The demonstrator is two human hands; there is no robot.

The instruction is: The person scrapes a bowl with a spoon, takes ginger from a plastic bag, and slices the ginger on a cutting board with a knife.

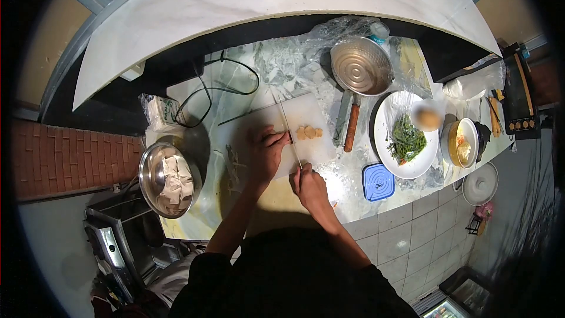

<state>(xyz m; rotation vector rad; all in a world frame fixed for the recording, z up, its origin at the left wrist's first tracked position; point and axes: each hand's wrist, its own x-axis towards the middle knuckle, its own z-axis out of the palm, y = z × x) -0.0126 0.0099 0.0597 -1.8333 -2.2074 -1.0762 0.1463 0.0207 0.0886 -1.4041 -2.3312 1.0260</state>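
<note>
Holding a knife [285, 113] across a cutting board [319, 108], between the left hand and the pale slices [309, 133].
The right hand [312, 188] is closed round its handle; the blade points away, leaning slightly left. The left hand [266, 152] is partly curled, fingertips just beside the blade's left; whether they grip anything, I cannot tell. The slices lie just right.

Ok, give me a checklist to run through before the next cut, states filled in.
1. Knife gripped in right hand: ok.
2. Left hand well away from blade: not ok, fingertips close beside it.
3. Cut slices on cutting board: ok.
4. Pan handle off the board: ok.
5. Board secured against slipping: cannot tell.
6. Blade sharp: cannot tell.
</note>
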